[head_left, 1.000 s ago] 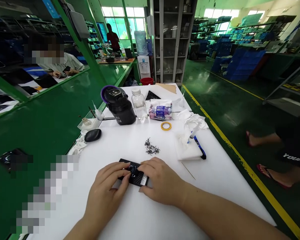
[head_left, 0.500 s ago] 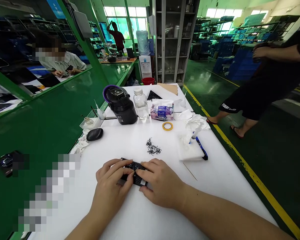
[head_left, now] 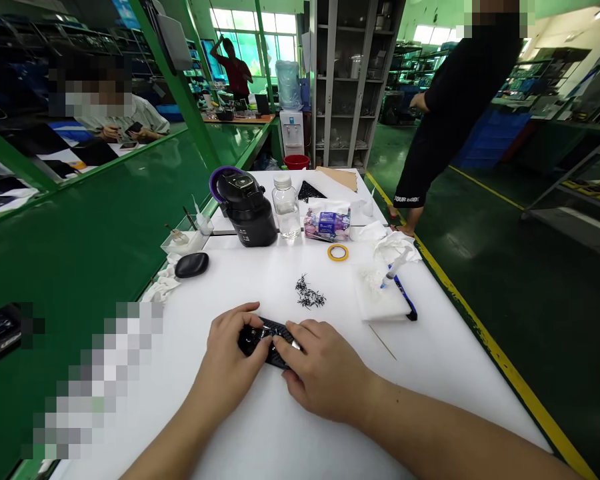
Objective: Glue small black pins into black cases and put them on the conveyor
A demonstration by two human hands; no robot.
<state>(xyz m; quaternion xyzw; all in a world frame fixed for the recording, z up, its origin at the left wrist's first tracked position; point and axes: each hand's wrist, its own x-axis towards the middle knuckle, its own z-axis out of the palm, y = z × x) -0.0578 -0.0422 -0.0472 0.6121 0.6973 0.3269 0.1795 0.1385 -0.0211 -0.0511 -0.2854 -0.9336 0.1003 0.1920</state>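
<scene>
A flat black panel [head_left: 275, 330] with a textured face and shiny bits lies on the white table between my hands. Its left end is gripped by my left hand [head_left: 235, 337], whose thumb and curled fingers close on its edge and top. My right hand [head_left: 315, 360] holds the right end, with fingertips pressed on the face and the thumb at the near edge. Part of the panel is hidden under my fingers. Just beyond it lies a loose heap of small thin black pieces [head_left: 309, 292]. A thin stick [head_left: 383, 342] rests to the right.
Behind are a black jug [head_left: 250, 213], a clear bottle [head_left: 286, 210], a tissue pack [head_left: 327, 221] and yellow tape [head_left: 338, 252]. A syringe [head_left: 393, 272] lies on a white pad [head_left: 377, 303] at right. A black mouse-shaped object [head_left: 192, 265] sits left. A person [head_left: 445, 113] stands in the aisle.
My left fingers have lifted and curled back from the panel's far edge, showing more of its left part. My right hand stays nearly in place. The person in the aisle has moved farther away.
</scene>
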